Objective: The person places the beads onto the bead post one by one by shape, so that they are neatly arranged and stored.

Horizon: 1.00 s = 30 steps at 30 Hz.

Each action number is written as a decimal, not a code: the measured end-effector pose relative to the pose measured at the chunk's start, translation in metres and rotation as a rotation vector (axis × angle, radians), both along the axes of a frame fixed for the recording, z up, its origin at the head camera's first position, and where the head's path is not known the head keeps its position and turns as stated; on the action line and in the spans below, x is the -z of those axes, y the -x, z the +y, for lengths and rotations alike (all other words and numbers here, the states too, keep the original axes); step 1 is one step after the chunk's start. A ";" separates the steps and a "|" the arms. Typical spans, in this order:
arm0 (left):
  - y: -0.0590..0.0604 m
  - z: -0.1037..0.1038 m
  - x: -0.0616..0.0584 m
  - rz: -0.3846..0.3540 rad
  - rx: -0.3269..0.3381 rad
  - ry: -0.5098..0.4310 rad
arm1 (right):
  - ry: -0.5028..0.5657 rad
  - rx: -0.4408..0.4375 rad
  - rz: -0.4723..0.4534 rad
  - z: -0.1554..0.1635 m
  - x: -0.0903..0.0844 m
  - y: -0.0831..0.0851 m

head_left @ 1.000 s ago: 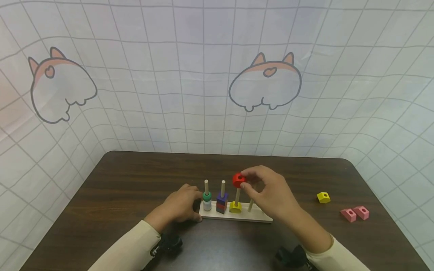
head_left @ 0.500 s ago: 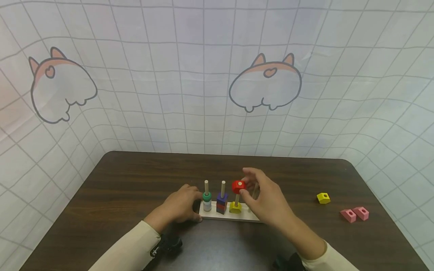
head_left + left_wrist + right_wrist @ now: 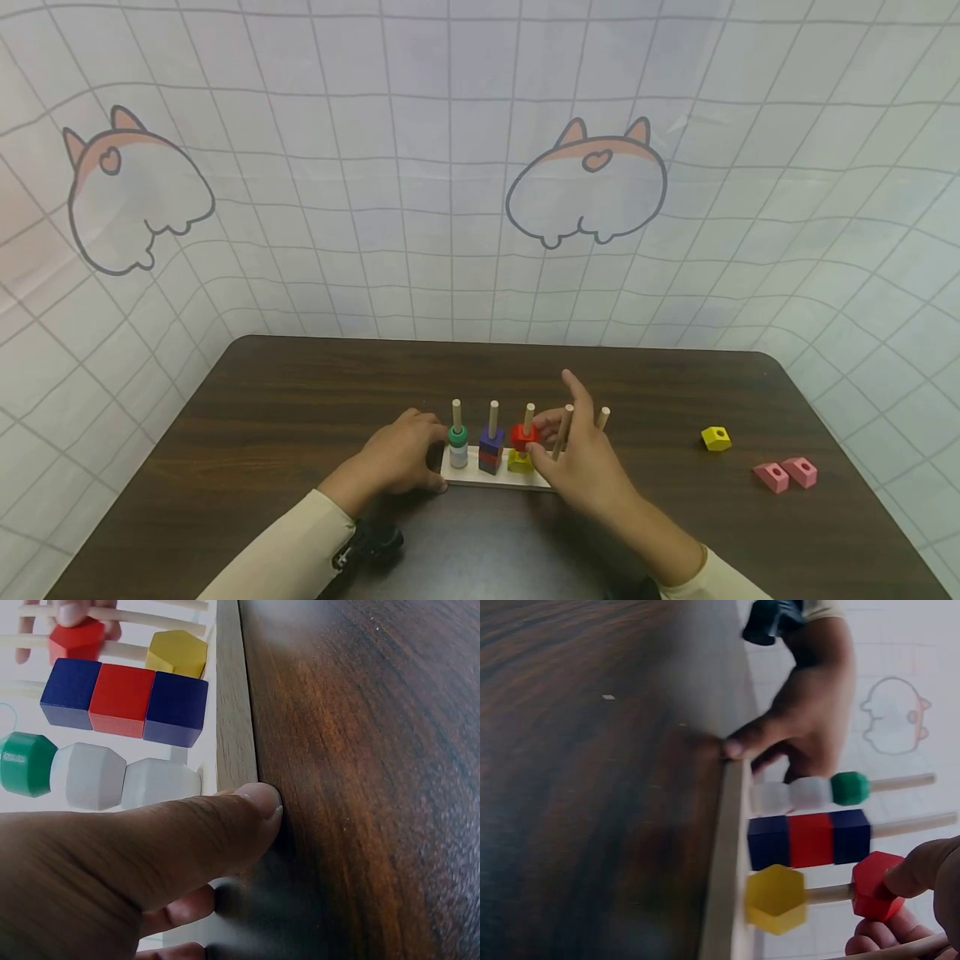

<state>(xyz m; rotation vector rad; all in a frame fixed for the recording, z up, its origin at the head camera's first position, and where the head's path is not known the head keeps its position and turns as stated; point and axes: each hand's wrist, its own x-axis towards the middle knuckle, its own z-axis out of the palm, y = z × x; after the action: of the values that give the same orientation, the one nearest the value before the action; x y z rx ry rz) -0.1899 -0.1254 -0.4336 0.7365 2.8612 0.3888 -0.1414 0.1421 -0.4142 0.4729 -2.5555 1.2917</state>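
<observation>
In the head view my left hand [image 3: 401, 450] holds the left end of the wooden peg board [image 3: 480, 477], its thumb against the front edge. The first peg carries a green bead [image 3: 28, 765] over white beads [image 3: 90, 777]. Dark blue blocks [image 3: 851, 836] with a red block [image 3: 811, 839] between them fill the second peg. On the third peg, my right hand [image 3: 592, 471] pinches a red hexagonal block [image 3: 876, 885] between thumb and fingers. A stretch of bare peg separates it from the yellow hexagonal block [image 3: 776, 899] at the bottom. Two further pegs stand partly behind my right hand.
On the brown table [image 3: 300, 392], a loose yellow block [image 3: 716, 438] lies to the right. Two pink blocks [image 3: 771, 476] sit together nearer the table's right edge. A white gridded curtain [image 3: 420, 250] with cartoon drawings surrounds the table.
My right hand has brought the red hexagonal block from above the third peg onto it and partway down. The peg's tip now sticks out above the block. My left hand has stayed put.
</observation>
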 end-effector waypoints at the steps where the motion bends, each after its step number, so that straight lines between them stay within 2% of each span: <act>1: 0.000 0.000 0.000 0.000 0.000 -0.001 | 0.003 -0.001 -0.001 0.000 0.003 0.000; 8: -0.001 0.000 0.000 0.004 0.001 0.000 | -0.031 -0.001 -0.008 0.000 0.018 0.001; 13: -0.001 0.000 -0.001 0.007 0.005 -0.003 | -0.042 -0.012 -0.005 0.001 0.023 0.002; 17: -0.001 0.000 -0.001 0.007 0.005 -0.006 | -0.059 -0.037 -0.039 0.004 0.024 0.000; 24: 0.000 0.000 0.000 0.007 0.006 0.002 | -0.186 -0.123 -0.128 0.018 0.027 -0.011; 30: 0.001 0.000 0.001 0.008 0.004 0.006 | -0.214 -0.202 -0.194 0.033 0.030 -0.019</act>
<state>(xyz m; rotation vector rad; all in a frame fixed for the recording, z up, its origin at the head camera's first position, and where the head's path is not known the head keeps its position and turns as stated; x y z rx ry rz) -0.1909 -0.1258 -0.4351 0.7451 2.8667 0.3778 -0.1226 0.1748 -0.4442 0.6958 -2.8892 1.1822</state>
